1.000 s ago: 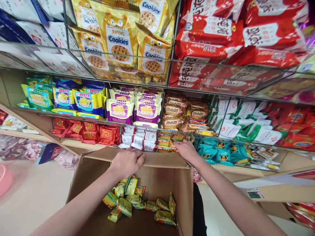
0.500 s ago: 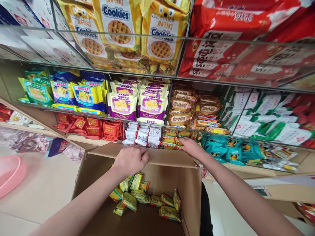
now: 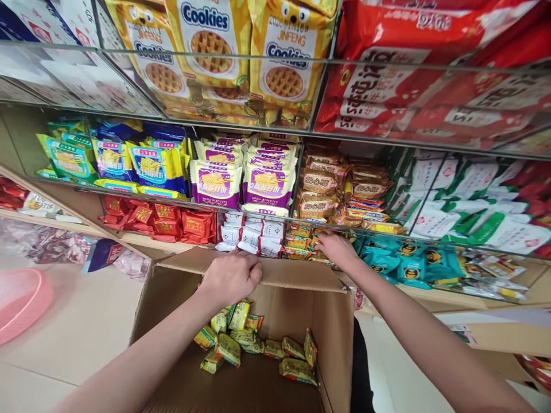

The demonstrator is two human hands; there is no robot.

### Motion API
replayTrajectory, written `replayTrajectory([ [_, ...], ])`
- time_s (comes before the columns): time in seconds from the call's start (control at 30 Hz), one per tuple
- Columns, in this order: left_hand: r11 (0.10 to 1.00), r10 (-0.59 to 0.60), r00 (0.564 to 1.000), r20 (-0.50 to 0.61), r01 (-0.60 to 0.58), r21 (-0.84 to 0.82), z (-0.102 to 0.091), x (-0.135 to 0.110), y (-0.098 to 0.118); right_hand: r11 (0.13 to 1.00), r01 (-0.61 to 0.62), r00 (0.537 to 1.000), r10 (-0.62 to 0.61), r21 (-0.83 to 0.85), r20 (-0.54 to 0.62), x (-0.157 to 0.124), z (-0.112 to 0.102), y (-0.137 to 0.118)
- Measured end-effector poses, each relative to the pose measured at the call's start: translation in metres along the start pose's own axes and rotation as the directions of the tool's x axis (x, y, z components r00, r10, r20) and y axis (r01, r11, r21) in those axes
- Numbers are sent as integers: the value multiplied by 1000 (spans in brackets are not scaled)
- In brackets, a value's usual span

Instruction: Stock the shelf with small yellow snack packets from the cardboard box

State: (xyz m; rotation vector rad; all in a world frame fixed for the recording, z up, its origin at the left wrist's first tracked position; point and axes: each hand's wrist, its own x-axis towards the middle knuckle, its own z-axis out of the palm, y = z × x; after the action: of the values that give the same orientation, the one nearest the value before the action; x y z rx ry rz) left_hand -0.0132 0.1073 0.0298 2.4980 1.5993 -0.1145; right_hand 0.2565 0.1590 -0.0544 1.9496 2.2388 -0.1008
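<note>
My left hand (image 3: 232, 277) is closed over the upper flap of an open cardboard box (image 3: 336, 344). Inside the box lie several small yellow-green wrapped snack packets (image 3: 228, 349), some leaning against its right wall. On the lowest shelf, just beyond the flap, my right hand (image 3: 338, 249) reaches into a row of small orange-and-green snack packets (image 3: 297, 241). Its fingers are bent and drawn together, with the tips among the packets; whatever they hold is hidden.
Left of my right hand are white packets (image 3: 251, 236) and red packets (image 3: 167, 222); to its right, teal packets (image 3: 408, 267). Clear shelf edges hold back purple soda biscuits (image 3: 215, 183) and yellow cookie bags (image 3: 282, 63) above. A pink basket (image 3: 26, 301) stands on the floor at left.
My right hand has shifted slightly at the orange-and-green packets, its fingers lifting a little. My left hand keeps its grip on the flap. The view has moved slightly.
</note>
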Motion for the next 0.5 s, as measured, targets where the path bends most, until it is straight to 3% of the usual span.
replayTrajectory([
  [0.3, 1000, -11, 1000, 10, 11, -7, -1, 0, 0, 995, 1, 999, 4, 97, -51, -3, -6, 4],
  [0.5, 999, -28, 999, 32, 28, -18, 0, 0, 0, 969, 196, 979, -201, 150, 19, -19, -4, 5],
])
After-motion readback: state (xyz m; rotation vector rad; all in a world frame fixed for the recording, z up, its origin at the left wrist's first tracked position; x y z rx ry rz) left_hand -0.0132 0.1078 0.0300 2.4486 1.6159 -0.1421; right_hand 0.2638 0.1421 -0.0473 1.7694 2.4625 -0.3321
